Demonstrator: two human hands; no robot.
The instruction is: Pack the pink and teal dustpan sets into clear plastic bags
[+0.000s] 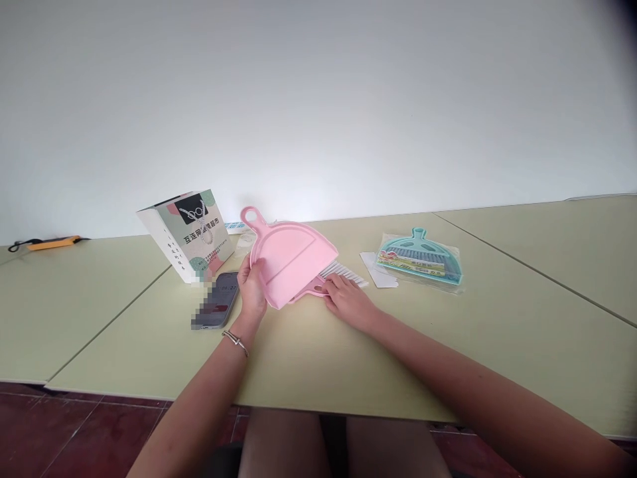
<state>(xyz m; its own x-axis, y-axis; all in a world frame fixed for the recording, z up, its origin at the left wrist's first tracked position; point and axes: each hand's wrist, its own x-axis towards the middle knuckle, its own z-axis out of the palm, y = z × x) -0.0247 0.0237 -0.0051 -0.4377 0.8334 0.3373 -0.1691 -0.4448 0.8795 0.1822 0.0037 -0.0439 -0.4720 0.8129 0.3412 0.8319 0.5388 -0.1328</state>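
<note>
A small pink dustpan (287, 259) is tilted up off the pale green table (318, 358). My left hand (253, 289) grips the dustpan's left edge, fingers closed round it. My right hand (344, 297) is closed on the pink handle of a little brush (343, 271), whose white bristles stick out from under the dustpan's right side. A thin bracelet sits on my left wrist.
A phone (217, 300) lies just left of my left hand. Behind it stands a folded printed box (192, 234). To the right lie a packaged teal dustpan set (421, 260) and a white paper (379, 269). An orange object (52, 243) rests far left by the wall.
</note>
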